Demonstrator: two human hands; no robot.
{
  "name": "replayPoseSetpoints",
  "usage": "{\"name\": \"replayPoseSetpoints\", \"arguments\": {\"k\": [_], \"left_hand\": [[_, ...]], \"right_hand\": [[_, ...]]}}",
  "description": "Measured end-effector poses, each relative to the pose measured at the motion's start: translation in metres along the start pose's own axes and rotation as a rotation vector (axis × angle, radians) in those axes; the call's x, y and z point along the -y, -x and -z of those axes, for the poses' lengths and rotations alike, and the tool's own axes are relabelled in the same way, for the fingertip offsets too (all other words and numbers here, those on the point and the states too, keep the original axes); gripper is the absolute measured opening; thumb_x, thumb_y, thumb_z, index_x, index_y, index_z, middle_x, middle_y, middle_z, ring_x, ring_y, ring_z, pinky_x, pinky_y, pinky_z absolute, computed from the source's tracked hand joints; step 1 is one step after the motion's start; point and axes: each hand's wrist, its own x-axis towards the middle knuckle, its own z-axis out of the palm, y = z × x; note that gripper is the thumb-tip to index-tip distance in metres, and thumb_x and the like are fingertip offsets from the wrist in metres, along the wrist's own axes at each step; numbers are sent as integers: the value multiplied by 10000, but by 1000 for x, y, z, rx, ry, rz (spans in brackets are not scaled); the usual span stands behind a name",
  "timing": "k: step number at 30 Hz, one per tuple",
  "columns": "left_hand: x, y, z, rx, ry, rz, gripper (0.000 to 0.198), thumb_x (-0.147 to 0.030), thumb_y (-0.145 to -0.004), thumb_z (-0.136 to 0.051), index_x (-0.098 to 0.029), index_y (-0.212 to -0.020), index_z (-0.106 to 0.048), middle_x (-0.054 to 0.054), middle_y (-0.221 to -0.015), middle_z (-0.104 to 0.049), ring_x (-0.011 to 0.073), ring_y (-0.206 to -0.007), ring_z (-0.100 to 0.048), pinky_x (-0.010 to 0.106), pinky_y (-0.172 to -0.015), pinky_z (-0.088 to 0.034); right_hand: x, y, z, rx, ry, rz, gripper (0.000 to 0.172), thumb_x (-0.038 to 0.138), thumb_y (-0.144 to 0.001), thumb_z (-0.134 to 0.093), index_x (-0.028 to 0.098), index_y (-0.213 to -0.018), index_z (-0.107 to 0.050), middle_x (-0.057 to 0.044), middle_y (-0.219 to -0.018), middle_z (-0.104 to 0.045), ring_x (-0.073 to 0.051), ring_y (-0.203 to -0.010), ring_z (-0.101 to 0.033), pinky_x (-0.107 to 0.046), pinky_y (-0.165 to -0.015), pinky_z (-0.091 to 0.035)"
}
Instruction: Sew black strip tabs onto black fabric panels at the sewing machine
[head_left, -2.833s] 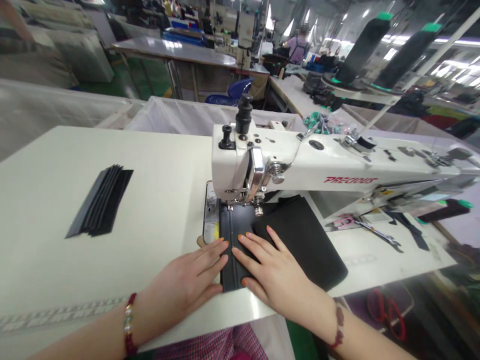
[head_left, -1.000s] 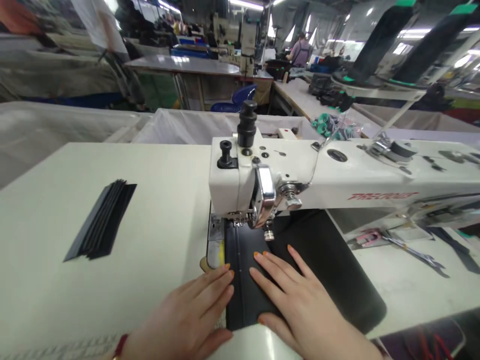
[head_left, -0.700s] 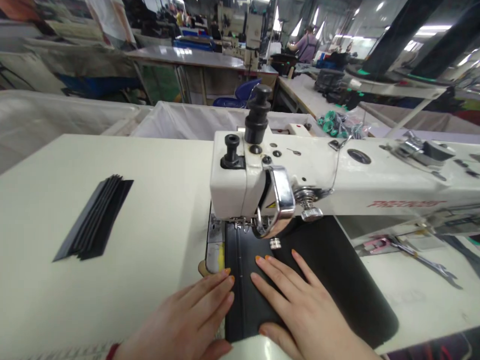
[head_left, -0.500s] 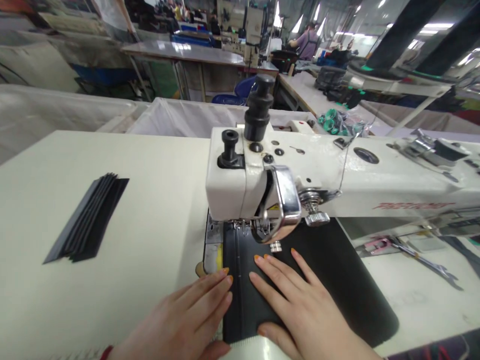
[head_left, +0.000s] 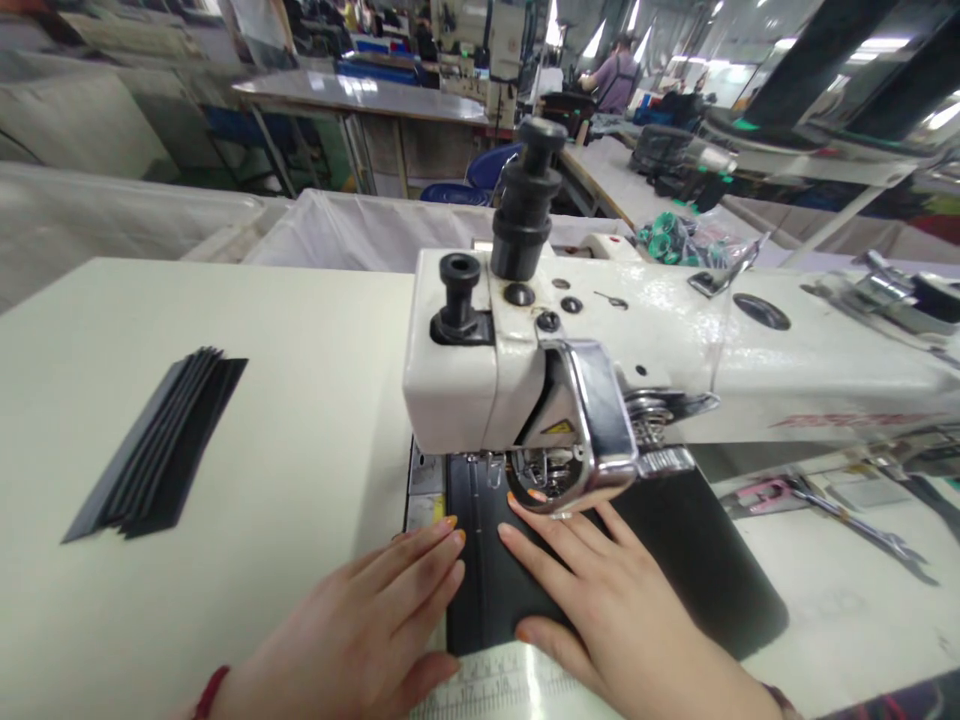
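A black panel [head_left: 675,560] lies flat on the white table [head_left: 315,420], with its far end tucked under the head of a white sewing machine [head_left: 600,350] at the middle of the scene. The left hand [head_left: 367,630] rests palm down at the panel's left edge, fingers straight and together, their tips touching the dark material just beside a stitched line; it grips nothing. The right hand [head_left: 600,610] lies flat on top of the panel to the right of that line, fingers spread and pointing far toward the needle area, the fingertips close under the chrome guard; it too presses rather than grasps. A printed ruler strip [head_left: 495,685] runs along the near table edge between the two wrists. Well apart to the left, a fanned stack of black strips [head_left: 157,445] sits on the table. To the right, near the machine's arm, lie pink-handled snips [head_left: 761,493] and a metal wrench [head_left: 862,515]. Far behind, another person [head_left: 616,75] works at a distant bench.
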Motion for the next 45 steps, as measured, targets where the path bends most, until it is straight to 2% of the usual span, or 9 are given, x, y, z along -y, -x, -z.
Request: {"name": "replayPoseSetpoints", "arguments": {"k": [5, 9, 14, 24, 36, 40, 45], "left_hand": [[5, -3, -1, 15, 16, 0, 391, -351, -887, -585, -77, -1166, -595, 144, -1275, -578, 286, -1191, -535, 388, -892, -568], [9, -8, 1, -4, 27, -4, 364, -322, -899, -556, -60, -1147, -602, 155, -1248, -593, 289, -1159, -558, 393, -882, -572], [15, -10, -3, -29, 56, 22, 344, -288, -903, -543, -65, -1161, -590, 156, -1229, -602, 284, -1132, -574, 397, -881, -570], [24, -8, -8, -36, 74, 25, 413, -315, -898, -568, -57, -1221, -545, 171, -1269, -570, 286, -1184, -533, 406, -918, -551], [26, -6, -10, -34, 64, 32, 415, -329, -898, -562, -79, -1229, -548, 160, -1286, -559, 288, -1212, -512, 394, -932, -544], [24, -8, -10, -39, 91, 60, 376, -294, -898, -553, -85, -1210, -554, 144, -1219, -598, 278, -1195, -528, 389, -924, -550], [24, -7, -12, -30, 145, 88, 394, -289, -905, -545, -109, -1254, -517, 149, -1279, -558, 284, -1200, -523, 413, -910, -559]], "right_hand": [[-4, -7, 3, -34, -12, -14, 538, 546, -915, -474, 297, -1390, -432, -25, -1370, -518, -227, -1235, -484, -489, -1143, -188], [-7, -12, 3, -52, -8, -18, 532, 560, -903, -484, 289, -1361, -473, -50, -1326, -557, -236, -1210, -506, -489, -1130, -216], [-11, -17, 3, -47, -10, -22, 560, 555, -897, -499, 288, -1386, -438, -71, -1257, -604, -248, -1203, -516, -501, -1109, -251], [-16, -24, 3, -33, -27, -15, 551, 527, -910, -491, 264, -1391, -432, -69, -1337, -544, -236, -1277, -445, -464, -1118, -249], [-15, -25, 5, -39, -23, -27, 539, 534, -902, -500, 265, -1369, -465, -74, -1321, -556, -251, -1228, -493, -477, -1109, -261], [-15, -25, 6, -36, -16, -23, 534, 529, -903, -502, 259, -1363, -473, -76, -1286, -581, -257, -1224, -496, -479, -1117, -235], [-14, -25, 5, -14, -30, -32, 544, 529, -907, -501, 268, -1381, -442, -69, -1260, -597, -248, -1202, -512, -491, -1135, -179]]}}
